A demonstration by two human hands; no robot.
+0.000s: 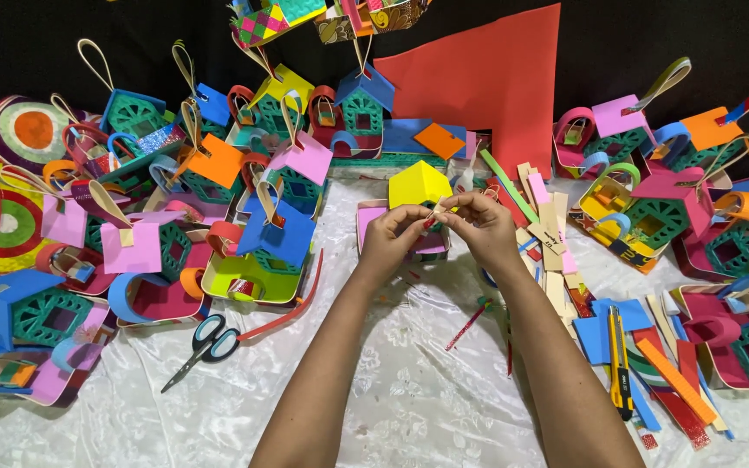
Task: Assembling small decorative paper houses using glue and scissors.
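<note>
Head view: both hands meet just above the centre of a white cloth (409, 399). The left hand (389, 238) and the right hand (481, 227) each pinch one end of a small paper strip (434, 215), which sits between their fingertips with a red bit showing. Just behind the strip, at 12 o'clock from the hands, stands a paper house with a yellow roof (420, 184) in a pink tray. A large red sheet (496, 82) leans at 1 o'clock. Scissors (205, 342) with blue handles lie at 8 o'clock, well apart from the hands. A yellow cutter (620, 364) lies at 4 o'clock among loose coloured strips (552, 251). Many finished coloured houses (275, 230) crowd the cloth at 9 and 3 o'clock.
</note>
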